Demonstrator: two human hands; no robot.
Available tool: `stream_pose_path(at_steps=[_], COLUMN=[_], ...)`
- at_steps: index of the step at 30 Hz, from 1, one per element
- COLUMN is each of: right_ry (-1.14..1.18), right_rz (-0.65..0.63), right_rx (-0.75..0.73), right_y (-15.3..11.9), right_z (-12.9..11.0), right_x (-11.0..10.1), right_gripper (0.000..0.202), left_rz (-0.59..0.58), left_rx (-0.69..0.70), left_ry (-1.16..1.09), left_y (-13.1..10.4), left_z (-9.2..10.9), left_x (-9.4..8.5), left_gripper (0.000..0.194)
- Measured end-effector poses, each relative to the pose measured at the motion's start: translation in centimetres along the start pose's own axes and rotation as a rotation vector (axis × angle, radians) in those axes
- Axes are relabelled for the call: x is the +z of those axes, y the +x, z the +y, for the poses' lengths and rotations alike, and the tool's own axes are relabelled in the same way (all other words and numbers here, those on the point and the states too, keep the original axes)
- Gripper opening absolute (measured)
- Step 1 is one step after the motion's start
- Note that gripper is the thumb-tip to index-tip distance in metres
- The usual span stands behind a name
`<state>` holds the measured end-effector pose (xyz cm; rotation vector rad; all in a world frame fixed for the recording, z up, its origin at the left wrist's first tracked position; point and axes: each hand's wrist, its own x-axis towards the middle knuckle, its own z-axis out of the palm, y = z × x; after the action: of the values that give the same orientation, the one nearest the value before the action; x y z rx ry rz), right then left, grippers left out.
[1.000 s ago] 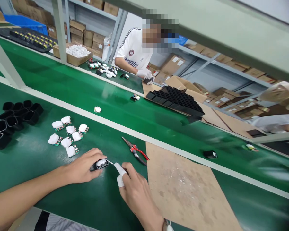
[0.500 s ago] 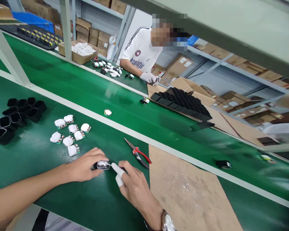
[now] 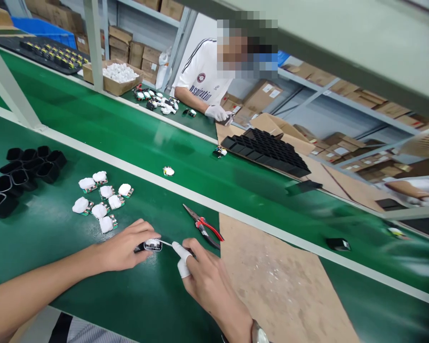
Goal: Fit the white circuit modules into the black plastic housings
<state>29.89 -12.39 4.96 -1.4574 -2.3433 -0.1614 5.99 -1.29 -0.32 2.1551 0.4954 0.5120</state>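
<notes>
My left hand is closed around a small black plastic casing, its open end turned to the right. Inside that end shows a circuit board with a white lump on it. Between the white-capped thumb and finger of my right hand is a thin light-coloured rod; whether it is stiff or a wire I cannot tell. Its far end reaches the casing's opening. Several circuit boards with white lumps lie beyond my left hand. Long-nose pliers with red and black handles rest beyond my right hand.
Several empty black casings stand at the left. A cardboard sheet covers the bench at the right. Beyond a pale rail, a green conveyor belt carries boards and a black casing. A co-worker sits across it.
My right hand has moved slightly right, away from the casing, so more of the thin rod shows. Parts on the belt have shifted right. My left hand stays around the casing.
</notes>
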Motion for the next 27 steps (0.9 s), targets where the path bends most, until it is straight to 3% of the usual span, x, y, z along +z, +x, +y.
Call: stream_pose_path(at_steps=[5, 17, 27], right_ry=[0.014, 0.006, 0.021], right_rz=[-0.001, -0.005, -0.015], right_rx=[0.022, 0.007, 0.049], right_y=[-0.24, 0.73, -0.04], right_z=[-0.29, -0.88, -0.54], right_x=[0.11, 0.32, 0.24], right_gripper=[0.022, 0.025, 0.028], left_rz=[0.017, 0.005, 0.022], left_rx=[0.014, 0.003, 0.016], left_ry=[0.02, 0.027, 0.034], left_y=[-0.19, -0.25, -0.22], left_z=[-0.13, -0.21, -0.33], left_x=[0.21, 0.19, 0.3], left_gripper=[0.046, 0.041, 0.044])
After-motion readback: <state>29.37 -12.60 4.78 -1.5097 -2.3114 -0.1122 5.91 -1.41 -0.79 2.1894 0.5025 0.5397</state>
